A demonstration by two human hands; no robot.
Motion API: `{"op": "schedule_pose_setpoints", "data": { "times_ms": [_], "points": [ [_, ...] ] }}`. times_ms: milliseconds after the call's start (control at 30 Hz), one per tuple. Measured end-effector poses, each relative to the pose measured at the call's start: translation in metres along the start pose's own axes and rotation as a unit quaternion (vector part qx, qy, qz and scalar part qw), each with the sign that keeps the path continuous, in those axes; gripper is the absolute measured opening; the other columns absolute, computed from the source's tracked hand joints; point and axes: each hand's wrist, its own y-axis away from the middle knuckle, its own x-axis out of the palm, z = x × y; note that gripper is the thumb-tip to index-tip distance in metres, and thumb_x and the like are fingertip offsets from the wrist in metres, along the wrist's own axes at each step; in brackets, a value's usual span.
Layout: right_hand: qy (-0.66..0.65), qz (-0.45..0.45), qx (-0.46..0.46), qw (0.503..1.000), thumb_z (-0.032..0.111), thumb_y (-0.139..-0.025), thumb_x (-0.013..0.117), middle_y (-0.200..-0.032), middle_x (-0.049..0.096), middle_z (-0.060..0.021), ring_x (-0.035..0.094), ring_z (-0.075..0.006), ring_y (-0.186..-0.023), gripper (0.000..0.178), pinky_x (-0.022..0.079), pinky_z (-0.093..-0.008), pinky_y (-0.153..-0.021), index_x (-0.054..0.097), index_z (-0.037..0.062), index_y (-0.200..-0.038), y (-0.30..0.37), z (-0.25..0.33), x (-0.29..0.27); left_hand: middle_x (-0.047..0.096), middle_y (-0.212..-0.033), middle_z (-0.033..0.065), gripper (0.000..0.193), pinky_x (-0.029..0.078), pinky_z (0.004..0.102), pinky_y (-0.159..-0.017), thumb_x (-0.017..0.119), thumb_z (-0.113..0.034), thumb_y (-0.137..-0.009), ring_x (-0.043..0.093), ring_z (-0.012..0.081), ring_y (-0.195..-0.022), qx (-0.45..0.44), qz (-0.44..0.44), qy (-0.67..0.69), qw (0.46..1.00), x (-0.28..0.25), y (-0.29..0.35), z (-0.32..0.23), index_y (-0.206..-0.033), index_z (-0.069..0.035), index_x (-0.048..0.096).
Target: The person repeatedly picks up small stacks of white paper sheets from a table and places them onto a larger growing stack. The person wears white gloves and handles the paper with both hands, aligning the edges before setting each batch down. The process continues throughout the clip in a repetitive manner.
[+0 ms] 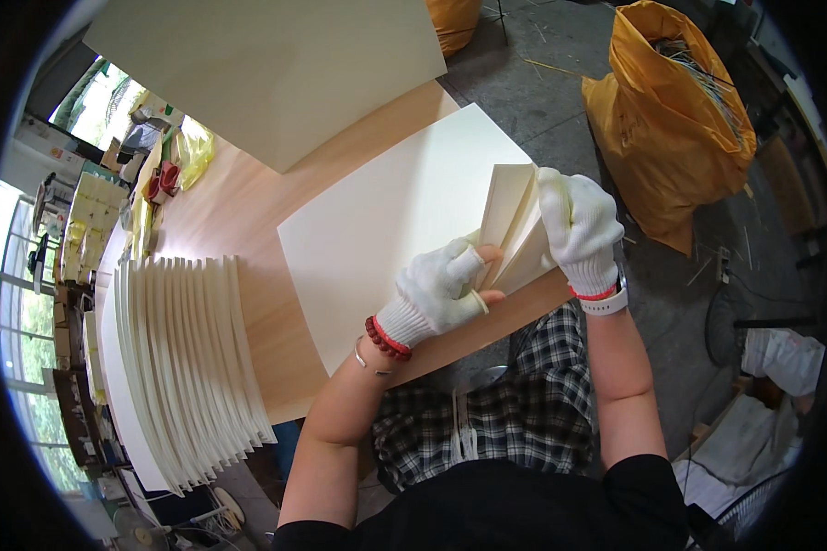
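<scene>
Fingertips (490, 253) of the left hand (435, 289), bare past the white knit glove, touch the lower left edge of a folded cream card (503, 211); how firmly they pinch, we can't make out. Right hand (581, 220), fully gloved, curls onto the card's right side. Card sits between both sets of fingers, over a large white sheet (377, 220). We judge it light, springy, easily creased, perhaps slippery against knit. Best hold, we reckon: opposite edges, bare tips separating layers. Overlapping cream strips (188, 358) lie well left of the fingers.
</scene>
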Motion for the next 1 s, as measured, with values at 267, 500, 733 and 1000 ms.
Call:
{"op": "schedule_pose_setpoints", "data": {
  "times_ms": [267, 500, 733, 1000],
  "points": [
    [-0.016, -0.014, -0.041, 0.999, 0.012, -0.09, 0.06, -0.057, 0.052, -0.0114, 0.056, -0.0261, -0.054, 0.019, 0.045, -0.035, -0.051, 0.06, -0.0004, -0.076, -0.001, -0.003, -0.002, 0.062, -0.094, 0.0104, 0.044, 0.05, 0.0355, -0.061, 0.072, -0.014, -0.074, 0.062, 0.0279, -0.073, -0.021, -0.007, 0.039, 0.999, 0.003, 0.003, 0.005, -0.116, -0.014, 0.06],
    [-0.032, -0.01, 0.028, 0.999, 0.013, -0.091, 0.06, -0.059, 0.054, -0.0111, 0.057, -0.026, -0.056, 0.025, 0.044, -0.0351, -0.049, 0.061, 0.0001, -0.069, -0.003, 0.002, 0.001, 0.063, -0.094, 0.0094, 0.042, 0.05, 0.0342, -0.061, 0.07, -0.005, -0.075, 0.062, 0.0263, -0.071, 0.013, -0.008, 0.01, 1.0, 0.006, -0.001, 0.007, -0.115, -0.012, 0.062],
    [-0.039, 0.008, 0.035, 0.999, 0.012, -0.088, 0.063, -0.065, 0.058, -0.011, 0.058, -0.0269, -0.058, 0.017, 0.045, -0.0352, -0.05, 0.064, -0.0006, -0.077, 0.0, 0.001, -0.002, 0.062, -0.103, 0.0101, 0.045, 0.051, 0.0336, -0.062, 0.077, -0.018, -0.073, 0.063, 0.0276, -0.074, 0.002, -0.017, 0.037, 0.999, 0.005, 0.001, 0.006, -0.115, -0.013, 0.061],
    [-0.034, 0.015, -0.02, 0.999, 0.005, -0.086, 0.062, -0.062, 0.054, -0.0114, 0.056, -0.0262, -0.057, 0.008, 0.045, -0.0349, -0.052, 0.065, -0.0017, -0.088, 0.001, -0.004, -0.002, 0.058, -0.125, 0.0143, 0.046, 0.054, 0.0348, -0.063, 0.062, -0.004, -0.075, 0.067, 0.0318, -0.079, 0.009, 0.039, 0.001, 0.999, 0.001, -0.003, 0.003, -0.119, -0.017, 0.057]
  ]
}}
